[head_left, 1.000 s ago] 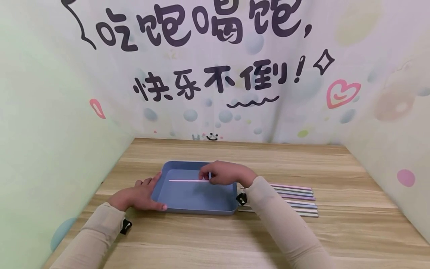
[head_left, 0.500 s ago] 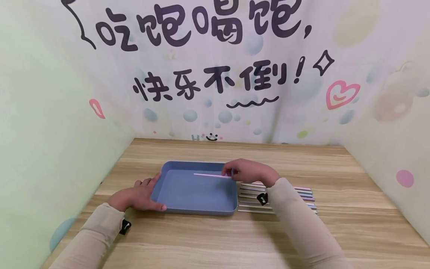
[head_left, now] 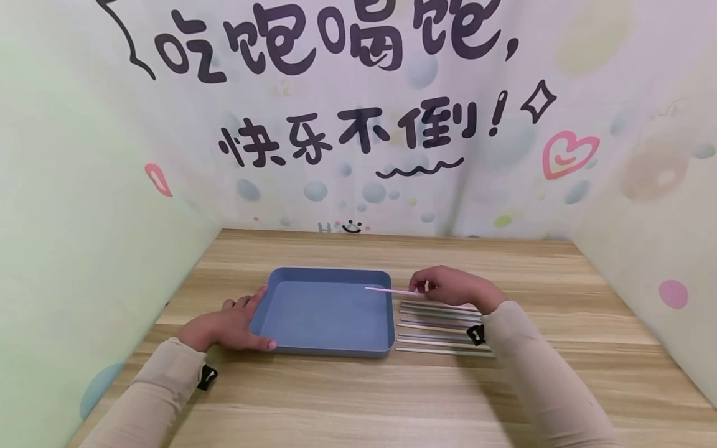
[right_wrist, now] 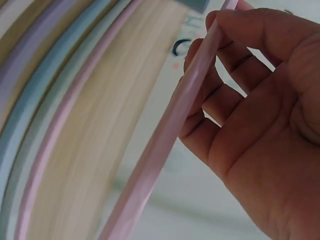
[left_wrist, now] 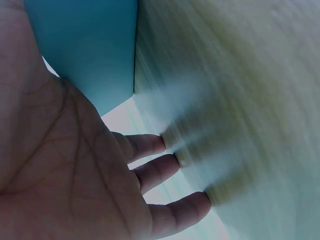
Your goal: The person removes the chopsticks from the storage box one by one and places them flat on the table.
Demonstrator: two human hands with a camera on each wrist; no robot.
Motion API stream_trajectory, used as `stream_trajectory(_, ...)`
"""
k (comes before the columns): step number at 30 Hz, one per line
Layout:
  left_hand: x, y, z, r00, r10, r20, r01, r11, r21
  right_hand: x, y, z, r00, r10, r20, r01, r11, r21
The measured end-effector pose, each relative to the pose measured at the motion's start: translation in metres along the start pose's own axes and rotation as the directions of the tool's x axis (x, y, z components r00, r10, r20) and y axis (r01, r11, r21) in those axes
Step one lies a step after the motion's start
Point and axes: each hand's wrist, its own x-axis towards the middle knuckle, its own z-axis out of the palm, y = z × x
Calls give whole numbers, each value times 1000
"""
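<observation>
My right hand (head_left: 450, 287) pinches a thin pink chopstick (head_left: 389, 290) between thumb and fingertips. The chopstick's far tip reaches left over the right rim of a blue rectangular tray (head_left: 322, 317). In the right wrist view, the pink chopstick (right_wrist: 160, 132) slants across the palm side, away from the row on the table. My left hand (head_left: 232, 326) rests against the tray's left side, fingers spread along the edge and thumb at the front corner. The left wrist view shows its extended fingers (left_wrist: 157, 172) beside the tray wall (left_wrist: 95, 55).
Several pastel chopsticks (head_left: 437, 351) lie side by side on the wooden table (head_left: 347, 398), right of the tray and partly hidden by the right forearm. A printed cloth (head_left: 358, 193) hangs behind the table, with pale walls on both sides.
My right hand has moved right with the pink chopstick, from over the tray to above the row of chopsticks. My left hand has stayed at the tray.
</observation>
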Motion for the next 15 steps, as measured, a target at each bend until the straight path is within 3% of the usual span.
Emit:
stream_trajectory(8, -1, 3, 0, 1000, -18, -1, 18, 1000, 8, -21, 25, -3, 998, 69, -5, -69, 998, -10)
stream_trajectory(15, -2, 4, 0, 1000, -7, -13, 7, 1000, 7, -33, 44, -4, 998, 67, -15, -67, 998, -13)
